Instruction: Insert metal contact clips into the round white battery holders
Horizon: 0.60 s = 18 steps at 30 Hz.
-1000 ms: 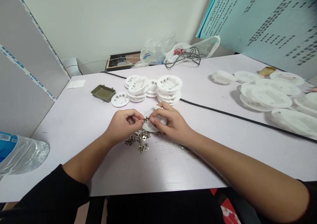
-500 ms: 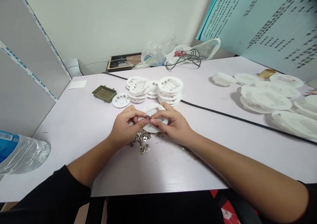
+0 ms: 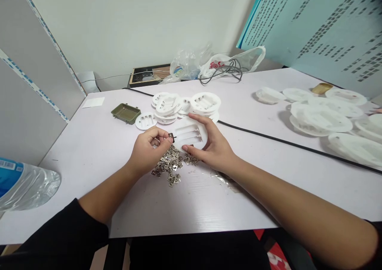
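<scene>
Head, white disc (image 3: 188, 134), between right fingers (image 3: 196, 152)

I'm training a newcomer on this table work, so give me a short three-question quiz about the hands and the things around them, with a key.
1. Multiple choice: which hand grips the slotted white holder? a) left b) right c) neither
2. True or false: the left hand is holding the water bottle.
3. Fill in: as the camera sees it, the olive-green box sits to the ____ of the stacked white holders.

Key
1. b: the right hand.
2. False: it pinches a small dark piece.
3. left
</scene>
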Motion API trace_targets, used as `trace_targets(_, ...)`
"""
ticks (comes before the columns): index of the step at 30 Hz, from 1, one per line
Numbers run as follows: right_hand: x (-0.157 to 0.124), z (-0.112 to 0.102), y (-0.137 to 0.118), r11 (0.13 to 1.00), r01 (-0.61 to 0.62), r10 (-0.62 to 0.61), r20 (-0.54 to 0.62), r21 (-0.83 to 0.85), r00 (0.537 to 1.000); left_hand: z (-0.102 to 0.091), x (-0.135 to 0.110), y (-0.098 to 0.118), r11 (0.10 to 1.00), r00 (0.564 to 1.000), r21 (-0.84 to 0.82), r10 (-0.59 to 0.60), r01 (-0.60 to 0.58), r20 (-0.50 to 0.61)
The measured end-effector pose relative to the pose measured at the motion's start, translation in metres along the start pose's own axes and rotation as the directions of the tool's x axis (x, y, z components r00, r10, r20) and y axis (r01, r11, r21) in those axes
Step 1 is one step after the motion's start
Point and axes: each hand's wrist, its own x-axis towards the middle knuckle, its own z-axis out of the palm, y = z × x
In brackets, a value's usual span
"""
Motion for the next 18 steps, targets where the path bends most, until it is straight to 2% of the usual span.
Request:
trace_targets(4,0.0000,-0.0014,-0.0014,1.000,-0.005,0.006,0.026,-0.016,1.000,0.0019,0.0010,0.0010,0.992,0.993,-0.058,-0.112,0.114,0.048)
trace_targets(7,-0.0001,-0.0030,-0.0008,0.998,0.036,-0.033,0.064,-0.051,0.997,0.0022,0.0006,0.0033,0.983,0.986,-0.086,-0.154,0.159,0.062)
trace_targets(12,-0.0007,-0.0040,0.0044,0.991,0.126,-0.121,0.082,-0.056,0.989,0.0016,-0.0010,0.0060,0.989,0.990,-0.047,-0.140,0.141,0.034)
trace_targets(18,-0.0006,-0.0078,0.0047,0.983,0.149,-0.143,0.059,-0.104,0.988,0.0012,-0.0008,0.0038,0.994,0.993,0.024,-0.106,0.105,0.049)
